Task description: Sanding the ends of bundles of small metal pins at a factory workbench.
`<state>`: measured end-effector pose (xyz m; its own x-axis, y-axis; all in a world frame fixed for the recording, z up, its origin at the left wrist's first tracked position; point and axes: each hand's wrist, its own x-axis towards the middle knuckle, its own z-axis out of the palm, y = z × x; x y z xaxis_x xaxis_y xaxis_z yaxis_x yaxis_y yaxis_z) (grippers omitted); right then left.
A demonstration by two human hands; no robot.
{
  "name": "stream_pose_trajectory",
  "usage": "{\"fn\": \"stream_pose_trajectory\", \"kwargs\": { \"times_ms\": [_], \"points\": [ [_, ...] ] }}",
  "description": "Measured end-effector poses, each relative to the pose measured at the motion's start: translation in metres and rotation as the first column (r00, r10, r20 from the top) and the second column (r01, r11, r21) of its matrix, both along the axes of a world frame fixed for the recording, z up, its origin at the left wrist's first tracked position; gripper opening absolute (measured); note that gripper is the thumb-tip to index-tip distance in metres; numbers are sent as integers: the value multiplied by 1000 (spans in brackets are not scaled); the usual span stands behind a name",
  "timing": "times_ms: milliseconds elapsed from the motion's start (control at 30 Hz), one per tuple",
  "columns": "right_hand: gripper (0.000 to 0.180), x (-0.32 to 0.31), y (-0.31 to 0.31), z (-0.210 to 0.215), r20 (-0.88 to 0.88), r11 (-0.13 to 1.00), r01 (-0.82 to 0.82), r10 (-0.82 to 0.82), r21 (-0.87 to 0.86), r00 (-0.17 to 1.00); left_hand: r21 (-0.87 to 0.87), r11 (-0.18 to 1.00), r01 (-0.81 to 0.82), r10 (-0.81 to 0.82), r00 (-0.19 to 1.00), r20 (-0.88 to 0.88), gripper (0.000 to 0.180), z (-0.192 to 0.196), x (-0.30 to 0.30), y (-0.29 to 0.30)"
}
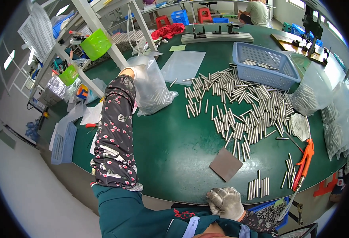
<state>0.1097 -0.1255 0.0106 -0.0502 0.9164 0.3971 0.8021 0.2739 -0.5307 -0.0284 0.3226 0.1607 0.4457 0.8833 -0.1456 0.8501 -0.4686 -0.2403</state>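
My left arm stretches far over the table, its gloved hand point(139, 74) at the mouth of a clear plastic bag point(154, 97) holding metal pins. The bag hides its fingers, so their grip does not show. At the near table edge, my right hand point(225, 203), in a whitish glove, is closed in a fist; whatever is inside cannot be seen. Just right of it, several steel pins point(258, 188) stand side by side in a row. A brown square plate point(225, 164) lies beyond the fist. Farther off spreads a large heap of loose steel pins point(258, 111).
A blue plastic basket point(264, 75) stands behind the heap. Filled plastic bags point(312, 89) line the right edge, near an orange air gun point(307, 152) with a hose. A metal rail fixture point(218, 37) lies at the back. A white shelf post point(103, 33) rises at left.
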Motion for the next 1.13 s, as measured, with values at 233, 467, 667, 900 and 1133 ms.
{"fn": "stream_pose_trajectory", "kwargs": {
  "times_ms": [233, 467, 667, 900, 1133],
  "points": [
    [17, -2, 1, 6, -39, 1000, 5, -5, -15, 999, 287, 942, 171, -334, 515, 790, 30, 20, -34, -47],
    [9, 14, -5, 52, -264, 976, -170, 130, -135, 956, 356, 934, 7, -346, 256, 903, 25, -35, -87, -133],
    [8, 28, 52, 115, 188, 887, -450, 463, -106, 867, -110, 994, 23, 64, 687, 723, 52, -116, -94, -162],
    [27, 48, 220, 90, 467, 995, 36, 13, -96, 884, 249, 966, 71, -240, 607, 758, 37, -162, -47, -170],
    [36, 37, 360, 51, 606, 959, 251, -122, -131, 786, 233, 960, 153, -278, 488, 827, 36, -173, -50, -165]
  ]
}}
